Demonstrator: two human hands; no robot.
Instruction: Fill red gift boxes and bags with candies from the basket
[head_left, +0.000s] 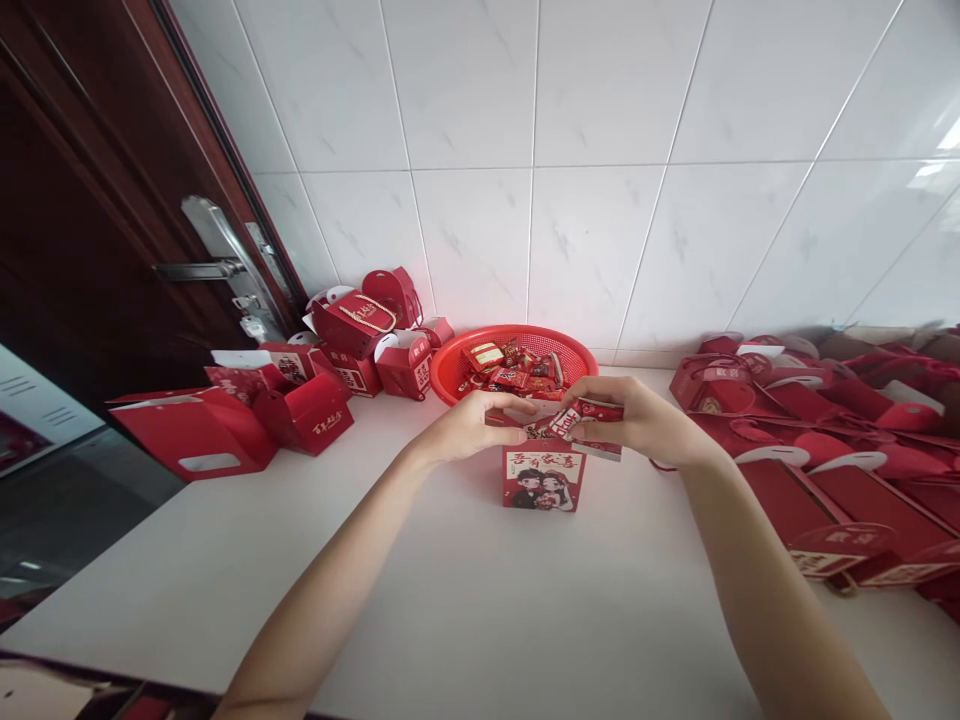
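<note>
The right hand [634, 425] pinches a wrapped sweet [564, 423] at the top of the box [544, 482], which stands upright on the table [480, 600] just in front of the basket [442, 372]. The left hand [474, 425] has thumb and fingers at the box's upper left (whether clamped on it, I cannot tell). A loose left hold could let a bump tip the box; a slack pinch could spill the sweet.

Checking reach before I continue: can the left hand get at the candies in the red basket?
Probably yes: the left hand is close to the red basket, and its open top leaves the candies exposed, with no lid over them.
</note>
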